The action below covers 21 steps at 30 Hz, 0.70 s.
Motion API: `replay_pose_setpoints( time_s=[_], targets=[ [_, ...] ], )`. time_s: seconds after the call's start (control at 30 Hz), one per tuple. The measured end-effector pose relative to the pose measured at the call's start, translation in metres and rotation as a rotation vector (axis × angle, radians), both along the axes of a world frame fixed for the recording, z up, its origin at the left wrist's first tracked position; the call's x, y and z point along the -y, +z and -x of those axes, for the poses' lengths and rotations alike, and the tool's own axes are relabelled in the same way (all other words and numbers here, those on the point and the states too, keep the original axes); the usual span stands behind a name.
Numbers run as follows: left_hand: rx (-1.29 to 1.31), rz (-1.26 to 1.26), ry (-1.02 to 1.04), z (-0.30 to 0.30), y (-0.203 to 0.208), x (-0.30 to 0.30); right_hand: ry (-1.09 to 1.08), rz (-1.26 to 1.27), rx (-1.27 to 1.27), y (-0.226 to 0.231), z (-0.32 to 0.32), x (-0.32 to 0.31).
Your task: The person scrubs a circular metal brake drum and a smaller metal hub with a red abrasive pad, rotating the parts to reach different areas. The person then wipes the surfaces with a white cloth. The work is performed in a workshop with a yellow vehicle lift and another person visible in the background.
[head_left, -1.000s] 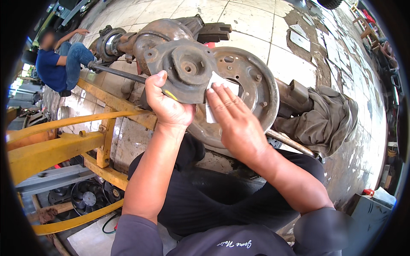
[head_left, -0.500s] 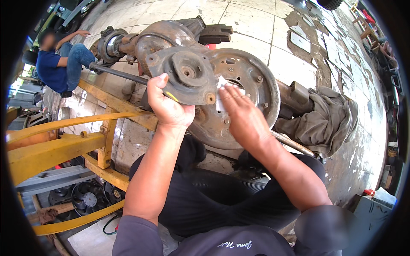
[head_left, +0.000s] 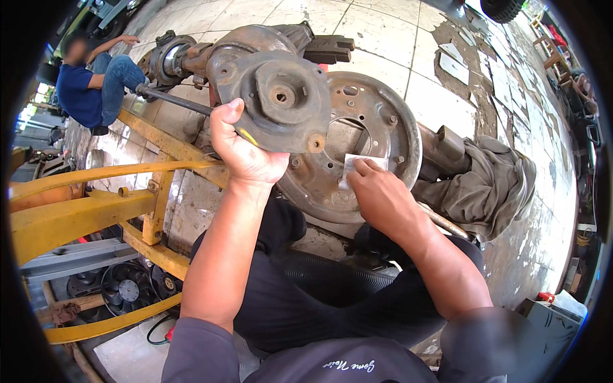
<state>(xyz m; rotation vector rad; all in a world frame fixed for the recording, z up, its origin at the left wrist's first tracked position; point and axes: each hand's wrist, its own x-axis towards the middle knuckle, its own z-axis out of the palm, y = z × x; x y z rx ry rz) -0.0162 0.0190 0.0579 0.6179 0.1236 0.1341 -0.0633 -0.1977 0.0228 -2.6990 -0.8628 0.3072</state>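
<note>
My left hand [head_left: 246, 150] grips the lower left edge of a dark metal mounting plate [head_left: 242, 83], thumb on top. The plate has a raised round centre with a hole, bolt holes at its corners and a yellow mark near my thumb. It is held up over the left part of a round rusty brake backing plate [head_left: 396, 102]. My right hand [head_left: 377, 191] pinches a small white sheet [head_left: 377, 161], perhaps paper or cloth, in front of the backing plate's lower part, below its central opening. The sheet is apart from the mounting plate.
Behind lies a rusty axle housing [head_left: 255, 39]. A grey-brown cloth [head_left: 491, 185] covers the axle's right end. Yellow metal frame [head_left: 76, 223] and cooling fans [head_left: 128, 290] lie at left. A person [head_left: 83, 92] in blue sits far left. Broken floor tiles [head_left: 453, 64] are at upper right.
My right hand has moved down and right with the white sheet, off the mounting plate's edge, and its fingers have bent. My left hand has shifted the mounting plate slightly and turned it more face-on.
</note>
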Motion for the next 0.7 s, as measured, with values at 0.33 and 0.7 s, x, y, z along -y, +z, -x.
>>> replay_pose_setpoints(
  time_s=[0.33,0.7],
  targets=[
    [0.051,-0.004,-0.133,0.007,-0.001,-0.002,-0.01,0.097,0.059,-0.002,-0.011,0.0],
    [0.06,-0.009,-0.077,0.001,-0.002,-0.005,-0.431,-0.828,-0.148,0.043,-0.018,-0.002]
  ],
)
